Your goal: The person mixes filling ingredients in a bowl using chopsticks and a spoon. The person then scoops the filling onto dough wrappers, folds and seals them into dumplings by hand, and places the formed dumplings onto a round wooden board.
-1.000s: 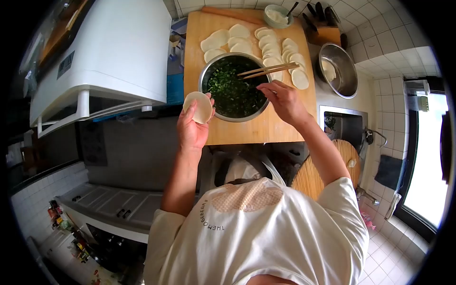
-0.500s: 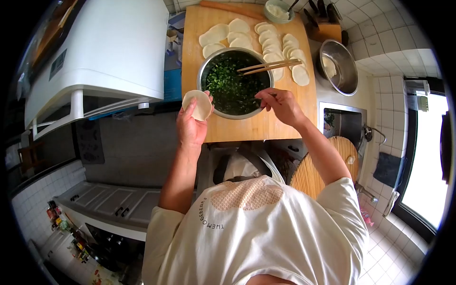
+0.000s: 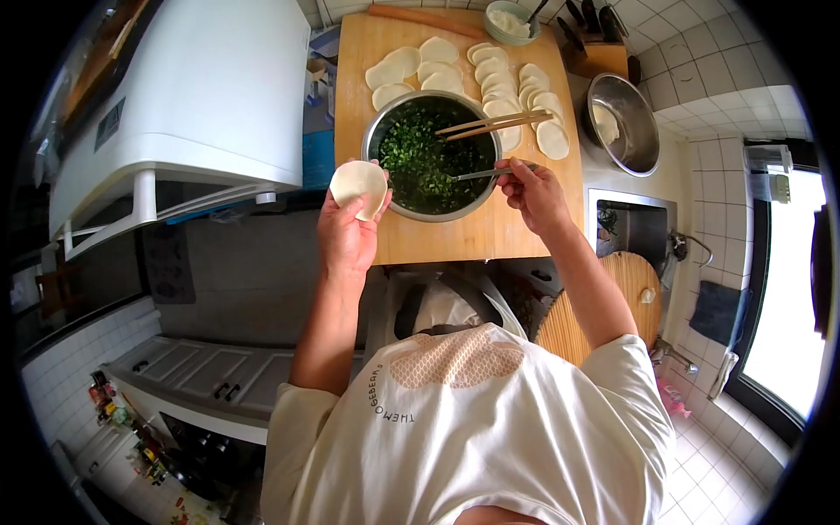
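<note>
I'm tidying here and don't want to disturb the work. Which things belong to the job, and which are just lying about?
Part of the job, it seems:
dough round in the left hand
metal utensil in the right hand
bowl of chopped greens
chopsticks
dough rounds on the board

Apparently just lying about:
rolling pin
knife block
dark cloth

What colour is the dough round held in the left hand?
The dough round is plain pale cream; it shows best in the head view.
</note>
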Action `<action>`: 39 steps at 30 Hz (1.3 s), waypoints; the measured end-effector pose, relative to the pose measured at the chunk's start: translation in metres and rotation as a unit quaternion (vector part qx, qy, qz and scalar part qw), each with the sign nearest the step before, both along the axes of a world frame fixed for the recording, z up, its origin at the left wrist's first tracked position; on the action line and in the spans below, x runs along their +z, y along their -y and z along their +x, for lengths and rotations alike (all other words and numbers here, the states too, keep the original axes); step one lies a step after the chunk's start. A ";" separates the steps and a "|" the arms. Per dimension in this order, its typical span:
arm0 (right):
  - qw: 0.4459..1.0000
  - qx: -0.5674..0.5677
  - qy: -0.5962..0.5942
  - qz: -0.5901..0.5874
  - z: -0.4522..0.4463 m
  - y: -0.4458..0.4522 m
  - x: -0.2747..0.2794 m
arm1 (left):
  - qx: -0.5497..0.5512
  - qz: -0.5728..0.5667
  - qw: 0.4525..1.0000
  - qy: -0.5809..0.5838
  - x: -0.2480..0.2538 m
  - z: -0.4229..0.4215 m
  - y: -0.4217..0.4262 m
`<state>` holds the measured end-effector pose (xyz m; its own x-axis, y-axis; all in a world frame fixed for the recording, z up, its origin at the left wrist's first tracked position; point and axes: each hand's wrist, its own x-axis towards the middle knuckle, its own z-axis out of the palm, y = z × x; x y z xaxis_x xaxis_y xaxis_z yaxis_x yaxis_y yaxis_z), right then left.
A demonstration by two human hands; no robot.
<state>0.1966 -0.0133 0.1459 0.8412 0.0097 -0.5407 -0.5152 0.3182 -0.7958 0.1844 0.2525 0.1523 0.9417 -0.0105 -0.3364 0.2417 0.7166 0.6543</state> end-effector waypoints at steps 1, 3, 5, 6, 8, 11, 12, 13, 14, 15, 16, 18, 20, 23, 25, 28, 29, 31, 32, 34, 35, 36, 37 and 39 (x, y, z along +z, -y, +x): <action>1.000 -0.008 0.003 0.015 0.000 0.000 0.000 | -0.008 -0.009 1.000 -0.006 0.003 0.000 0.002; 0.999 -0.026 0.010 0.022 0.001 0.000 0.004 | -0.012 -0.033 0.999 -0.024 0.004 0.000 0.005; 0.998 -0.045 0.019 0.029 0.002 -0.001 0.011 | -0.016 -0.057 0.997 -0.042 0.003 0.002 0.009; 0.997 -0.053 0.031 0.041 0.003 -0.001 0.016 | -0.021 -0.078 0.995 -0.058 0.001 0.004 0.012; 0.996 -0.062 0.045 0.054 0.002 -0.003 0.029 | -0.040 -0.098 0.991 -0.079 0.000 0.009 0.019; 0.993 -0.072 0.081 0.057 -0.005 -0.016 0.046 | -0.041 -0.089 0.991 -0.088 0.004 0.016 0.034; 0.990 -0.068 0.106 0.058 -0.008 -0.022 0.049 | -0.042 -0.095 0.991 -0.089 0.005 0.019 0.038; 0.988 -0.064 0.131 0.058 -0.012 -0.027 0.051 | -0.044 -0.095 0.991 -0.088 0.007 0.021 0.042; 0.986 -0.069 0.144 0.042 -0.016 -0.033 0.049 | -0.051 -0.110 0.990 -0.074 0.010 0.021 0.046; 0.986 -0.069 0.144 0.042 -0.019 -0.038 0.046 | -0.057 -0.124 0.989 -0.059 0.012 0.022 0.049; 0.983 -0.065 0.171 0.002 -0.022 -0.043 0.041 | -0.057 -0.125 0.989 -0.060 0.012 0.023 0.051; 0.970 -0.051 0.231 -0.058 -0.029 -0.046 0.031 | -0.040 -0.135 0.987 -0.075 0.011 0.024 0.054; 0.953 -0.042 0.276 -0.117 -0.036 -0.049 0.022 | -0.052 -0.145 0.986 -0.068 0.008 0.025 0.053; 0.897 0.015 0.356 -0.262 -0.045 -0.046 0.023 | -0.058 -0.157 0.984 -0.067 0.008 0.025 0.053; 0.763 0.099 0.510 -0.384 -0.047 -0.044 0.024 | -0.051 -0.159 0.983 -0.072 0.009 0.025 0.055; 0.734 0.145 0.541 -0.384 -0.048 -0.044 0.027 | -0.058 -0.167 0.982 -0.070 0.008 0.025 0.053; 0.716 0.156 0.562 -0.385 -0.047 -0.044 0.027 | -0.065 -0.172 0.981 -0.057 0.006 0.025 0.053; 0.716 0.146 0.564 -0.384 -0.049 -0.044 0.028 | -0.070 -0.178 0.981 -0.044 0.009 0.025 0.053; 0.717 0.134 0.566 -0.385 -0.050 -0.043 0.029 | -0.061 -0.176 0.981 -0.051 0.011 0.025 0.053; 0.711 0.136 0.571 -0.388 -0.050 -0.042 0.030 | -0.051 -0.174 0.982 -0.058 0.010 0.025 0.053; 0.705 0.138 0.576 -0.390 -0.050 -0.041 0.030 | -0.047 -0.168 0.983 -0.053 0.005 0.025 0.052; 0.705 0.138 0.576 -0.390 -0.050 -0.041 0.028 | -0.044 -0.162 0.985 -0.048 0.004 0.025 0.051; 0.684 0.157 0.589 -0.401 -0.048 -0.040 0.025 | -0.044 -0.162 0.985 -0.048 0.003 0.025 0.051; 0.662 0.176 0.602 -0.411 -0.048 -0.040 0.024 | -0.031 -0.150 0.986 -0.065 0.004 0.025 0.050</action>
